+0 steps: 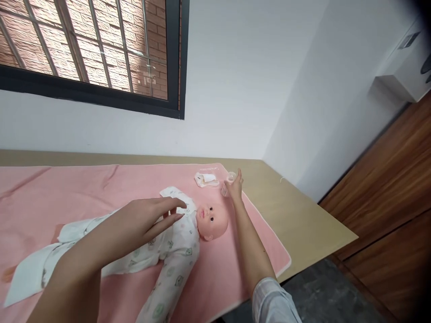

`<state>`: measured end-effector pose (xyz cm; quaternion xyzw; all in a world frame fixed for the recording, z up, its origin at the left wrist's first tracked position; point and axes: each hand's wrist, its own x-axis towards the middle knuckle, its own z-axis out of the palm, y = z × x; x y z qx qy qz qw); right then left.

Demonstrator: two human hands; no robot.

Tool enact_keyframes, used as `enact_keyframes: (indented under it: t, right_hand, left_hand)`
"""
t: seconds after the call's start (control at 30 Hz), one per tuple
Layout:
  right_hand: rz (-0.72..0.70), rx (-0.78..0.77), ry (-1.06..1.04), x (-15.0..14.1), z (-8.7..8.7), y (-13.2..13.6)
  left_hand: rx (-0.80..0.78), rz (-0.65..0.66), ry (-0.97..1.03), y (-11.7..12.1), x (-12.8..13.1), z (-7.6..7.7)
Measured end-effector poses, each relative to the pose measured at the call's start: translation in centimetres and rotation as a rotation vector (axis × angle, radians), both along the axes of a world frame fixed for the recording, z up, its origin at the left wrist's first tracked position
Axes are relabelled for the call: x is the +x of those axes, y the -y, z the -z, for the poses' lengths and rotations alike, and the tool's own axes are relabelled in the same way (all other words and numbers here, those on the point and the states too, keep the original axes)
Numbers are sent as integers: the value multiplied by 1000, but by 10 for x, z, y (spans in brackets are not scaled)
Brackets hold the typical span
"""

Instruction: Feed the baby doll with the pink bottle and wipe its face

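A baby doll (212,220) in a white printed outfit lies face up on a pink blanket (256,242), its head toward the right. My left hand (158,217) is over the doll's chest, palm down, with thumb and fingers apart and nothing in them. Beyond the doll's head, my right hand (235,186) reaches to the blanket's far right corner, thumb and forefinger spread. Right by these fingers are a small clear round item (231,176) and another small clear piece (224,190); their kind is too small to tell. A small white cloth-like item (206,179) lies just left of them.
The blanket covers much of a tan table (303,224), whose right corner juts out over a dark floor (323,287). A white wall and a barred window (101,49) stand behind. Brown wooden panels (387,202) are at the right.
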<state>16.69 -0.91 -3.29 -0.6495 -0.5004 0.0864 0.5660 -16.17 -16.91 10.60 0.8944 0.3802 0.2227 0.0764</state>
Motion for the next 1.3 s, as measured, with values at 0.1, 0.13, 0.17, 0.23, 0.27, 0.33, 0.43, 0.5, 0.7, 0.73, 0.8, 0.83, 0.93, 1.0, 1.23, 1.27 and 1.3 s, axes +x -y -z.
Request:
enact_keyframes:
  t: [0.1, 0.13, 0.17, 0.23, 0.27, 0.33, 0.43, 0.5, 0.7, 0.73, 0.8, 0.83, 0.93, 1.0, 1.23, 1.27, 1.3]
  right_hand:
    - [26, -7, 3, -5, 11, -4]
    - [34, -8, 3, -6, 15, -4]
    - [43, -12, 3, -7, 19, -5]
    - [55, -22, 5, -7, 25, -6]
    - [58, -26, 4, -7, 28, -7]
    - [63, -38, -10, -4, 32, -9]
    - [78, -65, -51, 1, 30, -10]
    - [75, -74, -83, 3, 22, -10]
    - [-51, 34, -182, -13, -28, 6]
    - [-98, 74, -193, -20, -38, 11]
    - [-230, 157, -224, -36, -55, 22]
    - [-310, 184, -243, -45, -62, 29]
    - [-513, 184, -280, -76, -79, 54]
    - [-609, 142, -288, -97, -86, 72]
    - [-821, 112, -270, -142, -90, 115]
    - [-840, 112, -279, -144, -89, 116]
    - [-855, 111, -292, -144, -89, 117]
  left_hand:
    - [-92, 32, -72, -12, 5, 0]
    - [-96, 30, -70, -14, 8, 0]
    - [-96, 31, -72, -16, 11, 1]
    - [-78, 48, -98, -18, 15, 5]
    - [-57, 58, -117, -19, 16, 8]
    - [-2, 64, -149, -22, 16, 13]
    - [67, 62, -150, -28, 11, 19]
    - [100, 51, -134, -33, 8, 21]
    - [158, 17, -104, -46, 15, 24]
    - [175, -7, -82, -48, 18, 25]
    - [227, -75, -17, -51, 24, 27]
    - [251, -109, 18, -52, 27, 28]
    - [258, -159, 95, -55, 34, 29]
    - [218, -160, 132, -55, 38, 28]
    - [127, -97, 276, -49, 41, 19]
    - [133, -119, 297, -48, 41, 19]
    - [136, -139, 310, -48, 40, 19]
